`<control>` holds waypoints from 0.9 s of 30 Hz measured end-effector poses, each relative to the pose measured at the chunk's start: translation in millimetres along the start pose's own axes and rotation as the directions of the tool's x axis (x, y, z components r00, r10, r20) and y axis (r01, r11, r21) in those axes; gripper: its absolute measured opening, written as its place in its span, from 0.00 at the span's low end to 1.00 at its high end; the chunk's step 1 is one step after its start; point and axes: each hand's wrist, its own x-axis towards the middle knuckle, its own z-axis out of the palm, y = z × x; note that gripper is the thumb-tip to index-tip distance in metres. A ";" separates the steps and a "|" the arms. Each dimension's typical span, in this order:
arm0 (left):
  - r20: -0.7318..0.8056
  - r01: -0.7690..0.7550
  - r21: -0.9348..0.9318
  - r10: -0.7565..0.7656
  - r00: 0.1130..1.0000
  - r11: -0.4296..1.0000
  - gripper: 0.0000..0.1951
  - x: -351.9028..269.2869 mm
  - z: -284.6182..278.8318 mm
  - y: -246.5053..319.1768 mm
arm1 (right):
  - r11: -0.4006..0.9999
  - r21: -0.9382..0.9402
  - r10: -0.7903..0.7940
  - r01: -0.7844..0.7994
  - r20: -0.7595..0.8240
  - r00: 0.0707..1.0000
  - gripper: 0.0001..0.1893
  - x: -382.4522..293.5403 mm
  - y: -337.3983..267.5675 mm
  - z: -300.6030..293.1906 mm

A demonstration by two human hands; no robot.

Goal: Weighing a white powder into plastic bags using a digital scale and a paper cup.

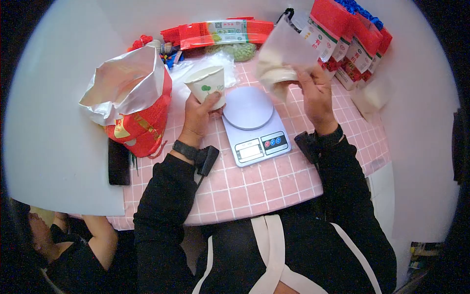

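Observation:
My left hand [200, 115] holds a white paper cup [206, 83] with a green plant print, just left of the scale's pan. A translucent plastic bag [290, 44] with pale contents in its lower part is gripped by my right hand [315, 93], up beyond the scale's right side. Between my hands stands a white digital kitchen scale [249, 108] with a round pan and nothing on it. Its display is lit, but the reading is washed out. To the left, a red sack with a silvery lining [137, 128] gapes at the top; its contents cannot be made out.
Red printed packets [226, 33] lie along the back beside clear plastic bags [224, 62]. More red packets [352, 47] stand back right, near a filled pale bag [369, 97]. A black smartphone [119, 161] lies left on the pink checked tablecloth [253, 191]. Another person [79, 242] sits lower left.

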 end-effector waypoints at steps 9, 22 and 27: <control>0.183 -0.047 0.042 0.038 0.982 0.998 0.23 0.9 -3.7 -6.6 | 0.943 -0.294 0.190 -0.155 0.092 0.978 0.13 -16.8 27.4 19.4; 0.174 -0.094 0.059 0.083 0.981 0.994 0.24 3.1 -8.5 -6.9 | 0.918 -0.359 0.196 -0.170 0.037 0.980 0.23 -17.5 16.6 10.1; 0.193 -0.097 0.105 0.075 0.978 0.990 0.25 0.6 -4.7 -1.4 | 0.883 -0.424 0.254 -0.202 0.070 0.965 0.22 -17.6 10.6 11.0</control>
